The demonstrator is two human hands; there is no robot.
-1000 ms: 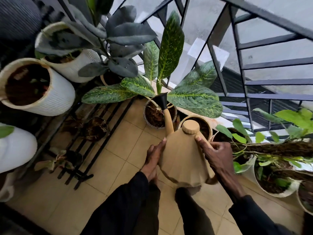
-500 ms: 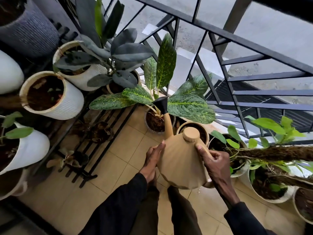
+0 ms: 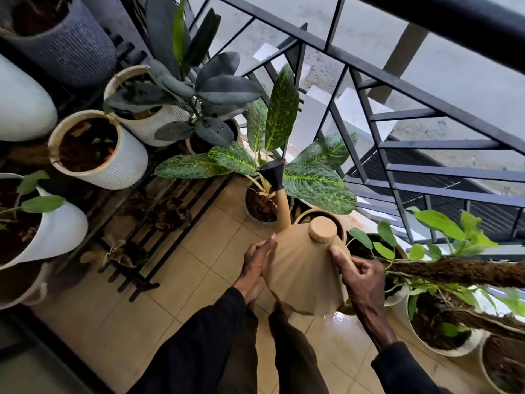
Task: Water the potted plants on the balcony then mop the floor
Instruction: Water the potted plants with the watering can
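Observation:
A tan ribbed watering can [image 3: 301, 268] with a round cap and a black rose head [image 3: 272, 173] is held over the tiled floor. My right hand [image 3: 359, 275] grips its handle on the right side. My left hand [image 3: 255, 263] rests flat against its left flank. The spout points up and forward, its head above the dark pot [image 3: 257, 206] of a speckled green-leaved plant [image 3: 309, 177]. No water is seen leaving the head.
White ribbed pots [image 3: 113, 163] stand on a black slatted rack [image 3: 159, 223] at left, with a rubber plant [image 3: 199, 92]. A black metal railing [image 3: 397, 143] runs behind. Leafy pots [image 3: 443, 331] crowd the right. The tiles [image 3: 338, 322] under the can look wet.
The view has tilted and shifted, so more pots show at left and the railing's top bar appears. The can and both hands keep much the same hold, the spout still over the speckled plant.

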